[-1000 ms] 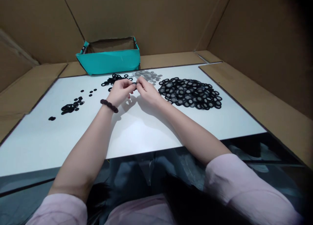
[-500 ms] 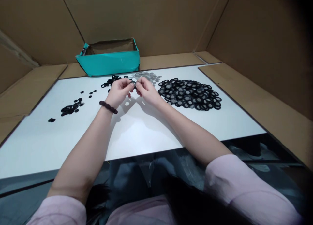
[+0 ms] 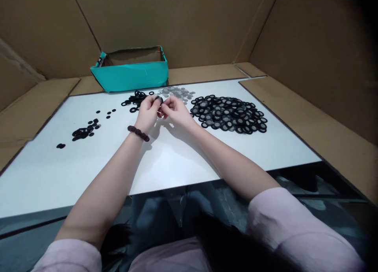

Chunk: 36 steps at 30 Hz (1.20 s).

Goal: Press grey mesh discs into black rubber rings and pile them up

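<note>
Both hands meet above the white board. My left hand (image 3: 148, 112) is closed, pinching a small black ring (image 3: 160, 99) between thumb and fingers. My right hand (image 3: 177, 111) touches the ring's lower right edge with bent fingers and thumb; what lies between its fingertips is partly hidden. Behind the left hand is a loose group of black rings (image 3: 132, 110). A scatter of thin grey discs (image 3: 180, 92) lies just beyond the right hand. Right of it spreads a big heap of black rings with grey centres (image 3: 227, 112).
A teal open box (image 3: 132, 77) stands at the back left against cardboard walls (image 3: 189, 24). Small black discs and rings (image 3: 81, 133) lie on the left of the white board (image 3: 174, 161). Cardboard flaps border the board.
My left hand has moved slightly right and turned, so the black ring now shows above its fingertips. My right hand has shifted a little left and its fingers have moved lower on the ring.
</note>
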### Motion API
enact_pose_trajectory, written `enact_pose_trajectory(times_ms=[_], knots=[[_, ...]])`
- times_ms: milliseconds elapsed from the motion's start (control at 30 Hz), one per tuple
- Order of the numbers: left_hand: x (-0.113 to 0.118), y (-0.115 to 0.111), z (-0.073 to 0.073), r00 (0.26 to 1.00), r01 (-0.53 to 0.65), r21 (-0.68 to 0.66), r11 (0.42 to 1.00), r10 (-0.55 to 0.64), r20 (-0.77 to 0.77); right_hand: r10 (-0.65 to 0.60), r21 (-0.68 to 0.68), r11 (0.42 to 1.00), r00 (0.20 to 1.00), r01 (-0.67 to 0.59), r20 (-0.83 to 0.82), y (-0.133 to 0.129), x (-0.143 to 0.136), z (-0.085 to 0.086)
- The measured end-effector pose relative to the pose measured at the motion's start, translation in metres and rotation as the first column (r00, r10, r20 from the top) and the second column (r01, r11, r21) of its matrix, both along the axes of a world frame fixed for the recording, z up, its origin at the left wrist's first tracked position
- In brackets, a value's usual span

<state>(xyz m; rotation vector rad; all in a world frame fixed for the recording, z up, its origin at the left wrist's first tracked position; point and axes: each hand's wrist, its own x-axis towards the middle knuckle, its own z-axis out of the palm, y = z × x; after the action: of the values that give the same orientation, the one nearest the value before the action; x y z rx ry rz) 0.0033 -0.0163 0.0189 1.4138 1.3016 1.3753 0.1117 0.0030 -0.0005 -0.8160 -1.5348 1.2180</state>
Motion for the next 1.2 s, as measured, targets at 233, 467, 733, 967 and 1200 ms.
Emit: enact_pose_trajectory(times_ms=[233, 467, 733, 967, 1200], knots=[[-0.003, 0.005, -0.010, 0.987, -0.013, -0.015, 1.000, 0.011, -0.161, -0.058, 0.090, 0.994, 0.998, 0.055, 0.025, 0.015, 0.006, -0.011], [0.012, 0.001, -0.012, 0.998, -0.049, -0.049, 0.998, 0.050, 0.028, -0.074, 0.040, 0.996, 0.996, 0.076, -0.039, 0.006, -0.001, -0.009], [0.006, 0.002, -0.018, 0.992, -0.094, 0.090, 0.991, 0.101, -0.076, -0.067, 0.064, 0.995, 0.996, 0.072, -0.067, 0.008, 0.007, -0.002], [-0.011, 0.006, -0.011, 0.964, 0.016, 0.043, 0.999, -0.004, -0.266, 0.025, 0.018, 1.000, 1.000, -0.025, -0.011, 0.015, 0.014, -0.007], [0.013, -0.003, -0.008, 0.995, -0.070, -0.118, 0.991, 0.077, 0.059, -0.064, 0.037, 0.997, 0.994, 0.068, -0.086, 0.009, 0.004, -0.013]])
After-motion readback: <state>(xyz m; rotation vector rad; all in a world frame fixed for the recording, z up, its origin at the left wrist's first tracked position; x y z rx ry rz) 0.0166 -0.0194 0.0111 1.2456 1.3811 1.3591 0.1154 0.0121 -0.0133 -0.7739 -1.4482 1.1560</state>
